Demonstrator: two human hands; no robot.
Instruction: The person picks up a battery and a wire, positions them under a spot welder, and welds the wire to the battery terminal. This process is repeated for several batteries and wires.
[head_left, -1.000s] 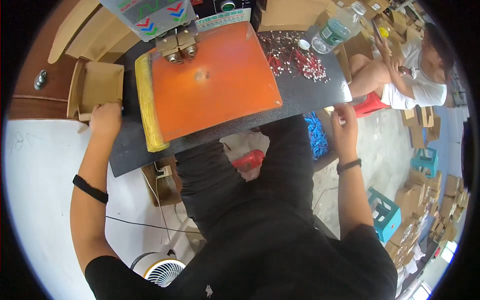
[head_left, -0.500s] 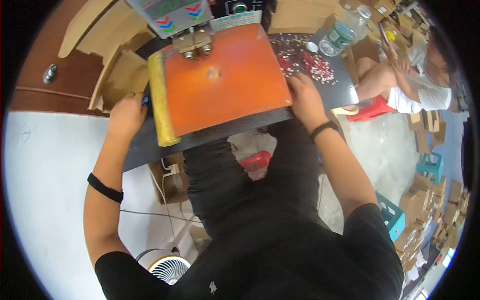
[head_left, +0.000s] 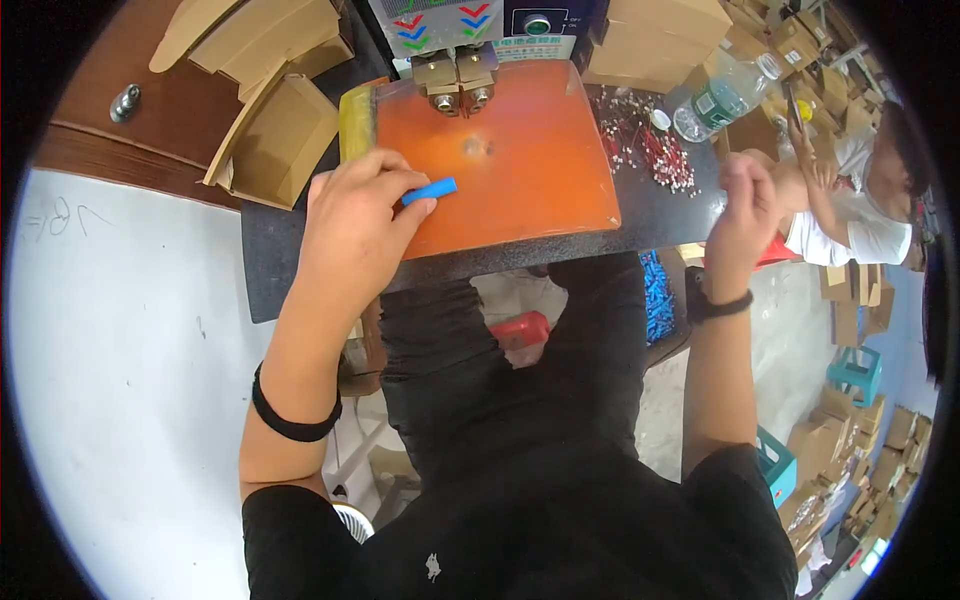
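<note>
My left hand is over the left part of an orange mat, closed on a blue battery cell that lies sideways between thumb and fingers. Beyond it, the two metal electrodes of a spot-welding machine hang over the mat's far edge. My right hand is raised off the table's right end. Its fingers are curled together, and whatever they may hold is too small or blurred to make out. Nearest to it is a pile of thin red wires with white ends.
A clear plastic bottle stands behind the wires, with a white cap beside it. Many blue cells fill a box below the table edge. An open cardboard tray sits at left. Another person sits at right.
My left hand has come from beside the mat to over it, bringing the blue cell into plain sight. My right hand has left the mat's right edge and moved right. The view has shifted.
</note>
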